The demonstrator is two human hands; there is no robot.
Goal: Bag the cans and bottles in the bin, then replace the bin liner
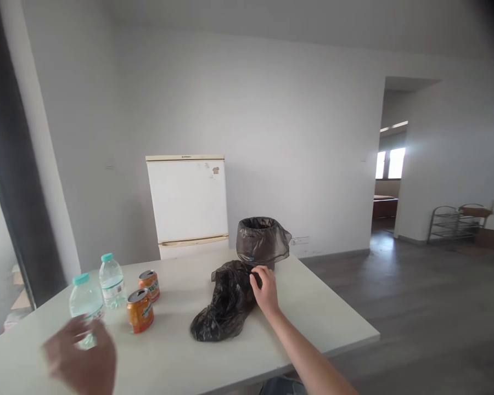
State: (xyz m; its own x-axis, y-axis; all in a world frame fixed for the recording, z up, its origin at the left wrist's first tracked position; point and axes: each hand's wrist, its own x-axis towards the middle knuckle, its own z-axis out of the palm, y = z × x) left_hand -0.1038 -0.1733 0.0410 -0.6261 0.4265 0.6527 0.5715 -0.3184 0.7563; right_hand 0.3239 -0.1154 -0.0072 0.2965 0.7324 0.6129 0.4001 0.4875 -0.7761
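My left hand (82, 356) is smeared by motion at the lower left, in front of a clear plastic bottle (84, 299) with a teal cap. Its fingers look curved and apart from the thumb, and they partly hide the bottle's lower half. A second capped bottle (112, 285) stands just behind. Beside the bottles are two orange drink cans, the nearer can (140, 314) and the farther can (150, 284). My right hand (265, 288) is at the right side of a crumpled black plastic bag (226, 307), its thumb and fingers bent with a gap between them.
Behind the crumpled bag stands a bin lined with a dark bag (260, 241), its mouth facing up. Everything sits on a white table (168, 359). Beyond are a white refrigerator (189, 203) against the wall, a doorway, and a metal rack (447, 222) on the floor at right.
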